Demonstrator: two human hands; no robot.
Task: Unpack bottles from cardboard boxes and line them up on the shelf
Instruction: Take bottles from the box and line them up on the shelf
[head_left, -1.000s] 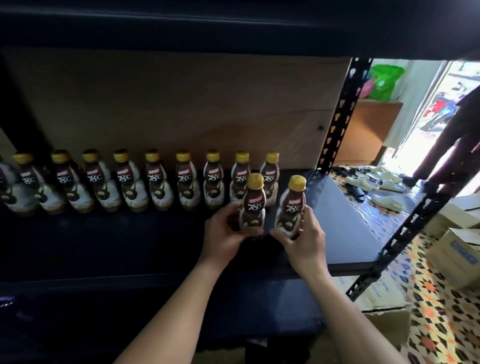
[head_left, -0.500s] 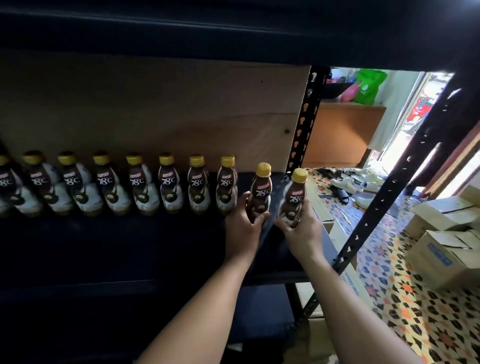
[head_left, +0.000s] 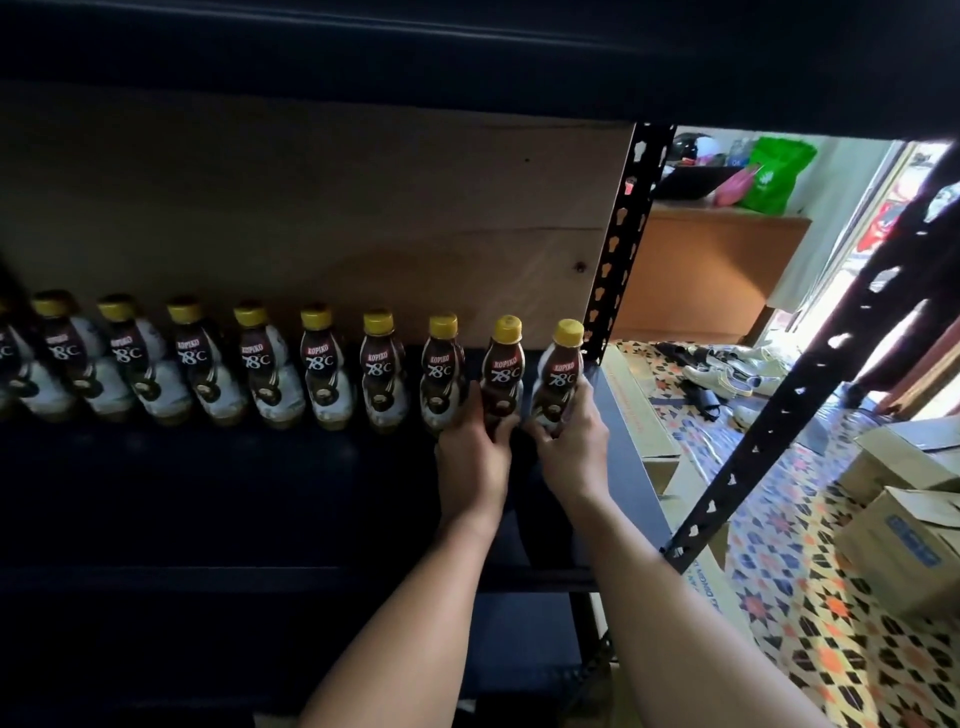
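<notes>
A row of several brown coffee bottles (head_left: 322, 369) with yellow caps stands along the back of the dark shelf (head_left: 260, 493), against a wooden back panel. My left hand (head_left: 475, 457) grips the second bottle from the right (head_left: 501, 371) near its base. My right hand (head_left: 571, 441) grips the rightmost bottle (head_left: 558, 371), which stands beside the rear black upright (head_left: 623, 244). Both bottles are upright and in line with the row at its right end.
The front black upright (head_left: 810, 374) slants across the right. Cardboard boxes (head_left: 904, 540) lie on the patterned floor at the right, another box (head_left: 641, 410) sits beside the shelf end. Shoes (head_left: 727, 371) lie near a doorway. A wooden cabinet (head_left: 711, 270) carries a green bag.
Both hands carried their bottles from the front of the shelf back and to the right, bringing them to the right end of the row. The camera turned right.
</notes>
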